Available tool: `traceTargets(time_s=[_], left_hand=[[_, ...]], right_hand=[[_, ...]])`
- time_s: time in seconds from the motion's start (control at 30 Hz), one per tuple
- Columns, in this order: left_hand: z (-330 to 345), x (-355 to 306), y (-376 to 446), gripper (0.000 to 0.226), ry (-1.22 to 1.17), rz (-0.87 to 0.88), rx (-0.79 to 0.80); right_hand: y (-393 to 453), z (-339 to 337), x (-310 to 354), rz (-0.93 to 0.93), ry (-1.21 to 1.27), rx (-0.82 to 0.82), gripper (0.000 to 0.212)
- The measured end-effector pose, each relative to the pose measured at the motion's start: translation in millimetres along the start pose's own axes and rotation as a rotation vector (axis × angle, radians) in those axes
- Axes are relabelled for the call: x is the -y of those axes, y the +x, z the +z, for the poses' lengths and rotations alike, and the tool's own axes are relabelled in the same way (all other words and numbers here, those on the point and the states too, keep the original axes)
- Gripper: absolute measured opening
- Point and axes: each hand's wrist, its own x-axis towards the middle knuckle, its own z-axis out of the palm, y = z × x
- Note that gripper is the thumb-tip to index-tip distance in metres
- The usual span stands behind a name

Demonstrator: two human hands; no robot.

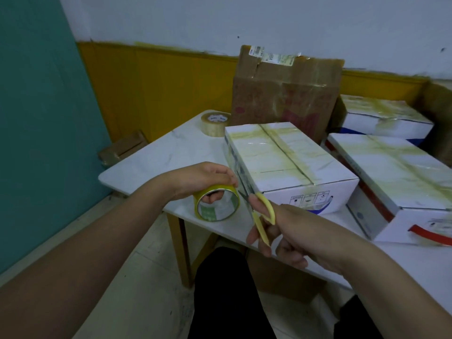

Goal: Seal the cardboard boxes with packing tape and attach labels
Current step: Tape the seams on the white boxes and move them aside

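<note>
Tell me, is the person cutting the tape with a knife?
No, the right hand holds yellow-handled scissors beside the tape roll.

Scissor blades (243, 194) blurred (tape strip indistinct); right box (401, 182) cut by edge; brown carton (281, 94) print unreadable.

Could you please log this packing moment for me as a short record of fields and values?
left hand: left hand grips the yellow tape roll
right hand: right hand holds the yellow scissors, blades at the tape by the box corner
box in work: white box, top seam taped
spare roll: clear tape roll at the table's far corner
other boxes: brown box behind; two more white boxes at right
surface: white table
</note>
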Motion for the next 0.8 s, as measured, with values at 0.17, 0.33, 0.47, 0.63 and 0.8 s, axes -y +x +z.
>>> traceTargets(time_s=[0.17, 0.33, 0.47, 0.63, 0.8], left_hand=[[0, 2, -3, 0.022, -0.022, -0.005, -0.013], [-1, 2, -1, 0.021, 0.007, -0.020, -0.041], [-4, 5, -3, 0.021, 0.025, -0.048, -0.092], [-11, 6, -7, 0.024, 0.022, -0.092, -0.115], [-21, 3, -26, 0.021, 0.104, -0.097, -0.152]], right_hand=[[13, 12, -2, 0.064, -0.017, -0.105, 0.077], [36, 28, 3, 0.010, 0.098, -0.287, 0.073], [45, 34, -4, -0.055, 0.091, -0.389, 0.060], [44, 36, -7, -0.189, 0.078, -0.393, 0.049], [46, 44, -2, -0.156, 0.221, -0.273, 0.046]])
